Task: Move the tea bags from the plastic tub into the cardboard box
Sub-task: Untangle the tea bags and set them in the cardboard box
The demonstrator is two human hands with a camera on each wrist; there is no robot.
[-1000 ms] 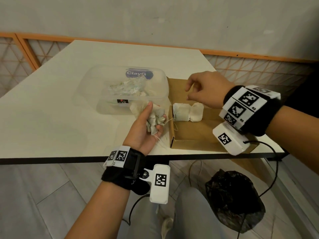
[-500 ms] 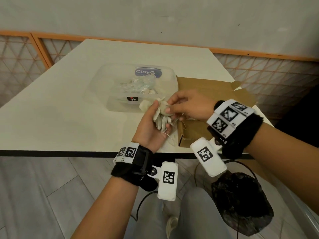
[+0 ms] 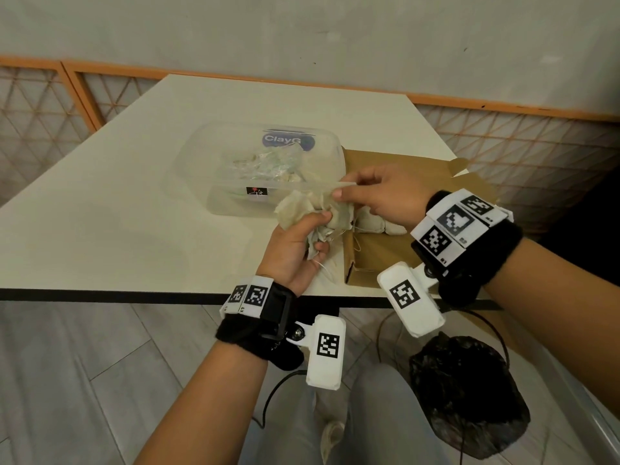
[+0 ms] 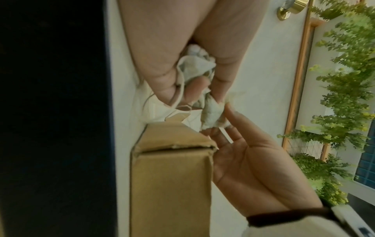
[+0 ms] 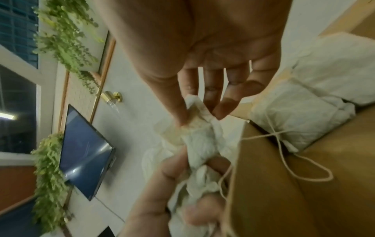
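My left hand (image 3: 295,243) grips a crumpled bunch of tea bags (image 3: 302,213) just left of the cardboard box (image 3: 379,260). My right hand (image 3: 375,196) pinches one tea bag (image 4: 213,113) at the top of that bunch, thumb and forefinger on its upper corner (image 5: 194,110). Two tea bags (image 3: 375,223) lie in the box against its left wall, partly hidden by my right hand; they show as white pouches with string (image 5: 294,115) in the right wrist view. The clear plastic tub (image 3: 261,169) stands behind my hands with several tea bags inside.
The white table (image 3: 134,213) has its front edge close to my left wrist. The box's open flap (image 3: 402,162) lies flat behind the box. A black bag (image 3: 466,397) sits on the floor under the table, beside my knees.
My right hand has come left from above the box to the bunch in my left hand and taken hold of one tea bag. My left hand has stayed in place.
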